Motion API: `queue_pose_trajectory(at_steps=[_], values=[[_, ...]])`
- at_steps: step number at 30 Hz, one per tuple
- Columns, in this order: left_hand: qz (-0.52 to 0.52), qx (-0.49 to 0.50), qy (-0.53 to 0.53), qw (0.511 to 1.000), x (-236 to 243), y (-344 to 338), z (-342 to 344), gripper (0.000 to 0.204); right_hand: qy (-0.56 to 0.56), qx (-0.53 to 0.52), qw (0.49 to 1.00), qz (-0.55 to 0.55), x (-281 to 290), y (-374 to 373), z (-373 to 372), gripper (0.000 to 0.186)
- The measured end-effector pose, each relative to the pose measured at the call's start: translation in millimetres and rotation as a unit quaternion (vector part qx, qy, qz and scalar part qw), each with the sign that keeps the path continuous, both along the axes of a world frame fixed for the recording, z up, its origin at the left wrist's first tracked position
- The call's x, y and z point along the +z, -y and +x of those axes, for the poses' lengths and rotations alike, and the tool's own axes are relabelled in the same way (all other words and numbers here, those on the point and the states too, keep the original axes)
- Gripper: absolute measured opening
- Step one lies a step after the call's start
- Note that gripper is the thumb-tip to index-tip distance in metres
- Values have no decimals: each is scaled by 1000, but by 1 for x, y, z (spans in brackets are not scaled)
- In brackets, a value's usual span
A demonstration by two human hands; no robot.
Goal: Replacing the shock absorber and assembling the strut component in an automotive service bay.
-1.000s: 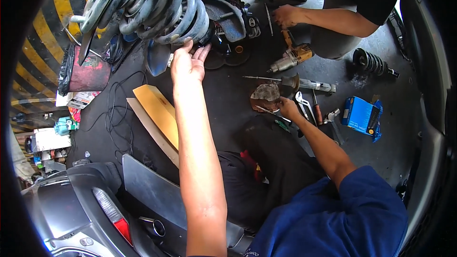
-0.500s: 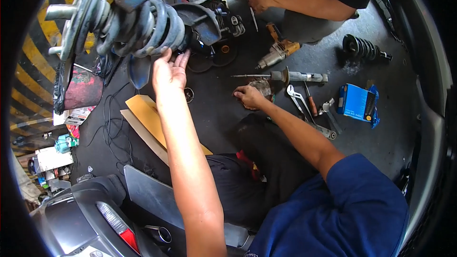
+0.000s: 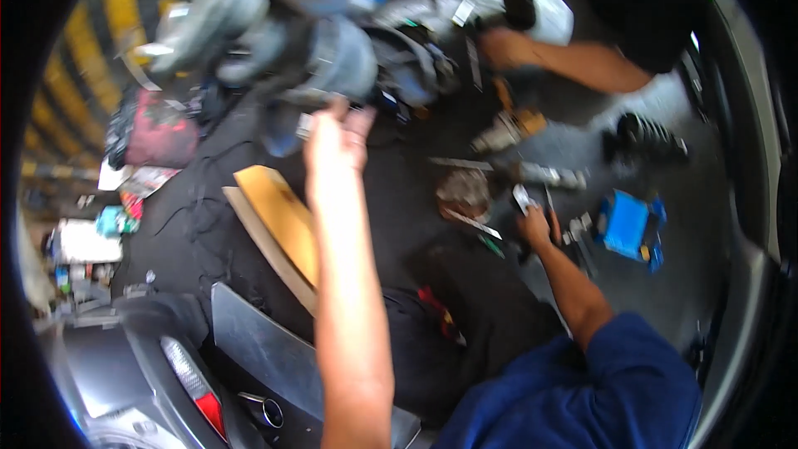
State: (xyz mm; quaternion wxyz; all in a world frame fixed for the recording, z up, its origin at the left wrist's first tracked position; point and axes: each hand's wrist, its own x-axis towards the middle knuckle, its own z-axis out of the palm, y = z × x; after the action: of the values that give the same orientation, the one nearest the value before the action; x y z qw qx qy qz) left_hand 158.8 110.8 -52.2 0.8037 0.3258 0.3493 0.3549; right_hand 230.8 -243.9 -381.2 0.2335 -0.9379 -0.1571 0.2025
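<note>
My left hand (image 3: 339, 140) reaches up to the underside of a grey coil spring (image 3: 337, 62) on a raised strut assembly. Its fingers are smeared by motion, and I cannot tell whether they grip the spring or only touch it. Down on the right, my right hand (image 3: 536, 226) is closed around a pair of pliers, whose silver jaws (image 3: 522, 197) stick out past the fingers. Just left of it lies a brown, crumpled-looking round thing (image 3: 464, 193), with a thin tool with a green end (image 3: 490, 244) beside it.
A co-worker's arm (image 3: 582, 65) extends in from the upper right. On the floor lie an impact wrench (image 3: 507, 129), a shock absorber (image 3: 553, 176), a strut with a black spring (image 3: 648, 135) and a blue box (image 3: 625, 223). Cardboard (image 3: 278, 220) and a car's rear corner (image 3: 116, 366) are at left.
My right hand has moved right, from the brown thing to the pliers, and closed on them. My left hand stays at the spring. The whole view has shifted and blurred.
</note>
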Motion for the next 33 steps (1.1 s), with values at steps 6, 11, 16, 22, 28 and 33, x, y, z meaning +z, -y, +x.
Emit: queue_pose_trajectory(at_steps=[6, 11, 16, 22, 28, 33], values=[[-65, 10, 36, 997, -14, 22, -4, 49, 97, 94, 947, 292, 107, -54, -10, 23], [-54, 5, 28, 998, -12, 19, 0, 50, 80, 117, 795, 590, 312, -138, 12, 21], [-19, -14, 36, 999, 3, 9, 6, 51, 151, 115, 772, 607, 378, -156, 41, 28], [-23, -34, 40, 998, -11, 0, 11, 55, 186, 115, 896, 385, 213, -124, 57, 32], [-45, -49, 14, 998, -12, -1, 17, 45, 36, 102, 994, -16, 2, 9, 40, 33], [-41, -35, 11, 998, -1, -4, 12, 48, 68, 67, 993, -69, -6, 18, 15, 31]])
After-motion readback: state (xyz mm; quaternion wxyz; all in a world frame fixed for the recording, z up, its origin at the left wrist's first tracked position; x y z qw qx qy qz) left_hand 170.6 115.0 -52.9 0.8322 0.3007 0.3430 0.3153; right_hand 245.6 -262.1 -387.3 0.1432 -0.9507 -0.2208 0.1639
